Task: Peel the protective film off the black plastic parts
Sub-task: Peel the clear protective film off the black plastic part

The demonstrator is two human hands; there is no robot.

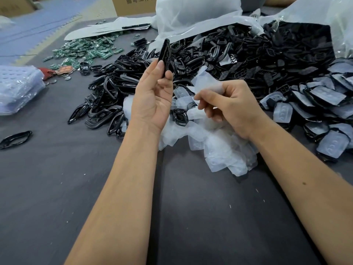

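Left hand (152, 92) pinching upright black plastic part (164, 54), right hand (229, 106) pinching peeled film (206, 83), film heap (210, 146) below, circuit boards (86, 50) upper left.

A heap of green circuit boards (89, 49) lies on the grey counter (57, 178) at the far left. Near it sit a few round coin cells (67, 77) and a reddish piece (46, 72). A stack of clear blister trays (18, 88) rests at the left edge. A cardboard box (133, 5) stands at the back, beside blue foam floor mats (38, 25).
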